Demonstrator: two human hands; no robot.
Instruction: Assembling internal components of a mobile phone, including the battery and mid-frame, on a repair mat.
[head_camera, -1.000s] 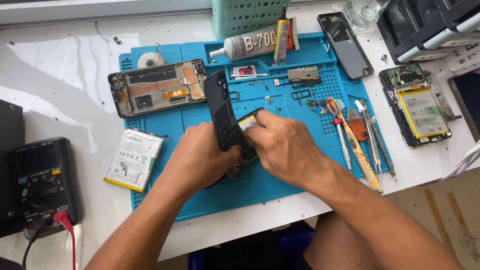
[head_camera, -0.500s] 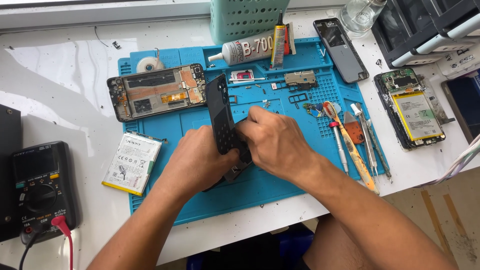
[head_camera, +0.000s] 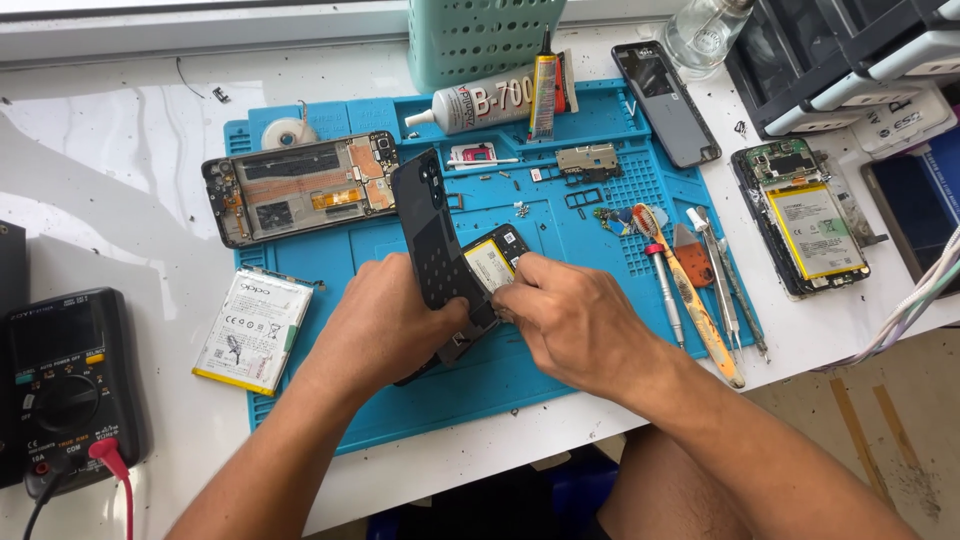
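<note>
Item 1, nearest: my left hand (head_camera: 385, 320). It is closing around the lower edge of the back cover (head_camera: 430, 225), thumb on its inner face, and is holding it tilted up on edge over the mat (head_camera: 560, 385).

Item 2: my right hand (head_camera: 575, 320). Its fingers are curling in and pressing at the seam where the cover is meeting the phone (head_camera: 497, 262). I cannot tell whether they are pinching a small tool.

Item 3: the phone itself. It is lying at mid-mat between both hands, half under the cover, with its yellow-labelled cell showing.

Step in hand, as I am judging it: the cover is being hinged off the phone, one long edge free and the lower edge not yet parted. The next move is calling for a slow, even lift along that edge, with care for any flex joining the two parts.

Item 4, left: a loose battery (head_camera: 252, 330) is overlapping the mat's edge; a multimeter (head_camera: 60, 385) is sitting well apart on the table.

Item 5, right: screwdrivers (head_camera: 665, 290) and pry tools are lying in a row.

Item 6, farther: a stripped frame (head_camera: 300, 185), a glue tube (head_camera: 480, 100), a dark panel (head_camera: 665, 100), a second opened handset (head_camera: 805, 225).

Item 7, farthest: a green basket (head_camera: 480, 35).
</note>
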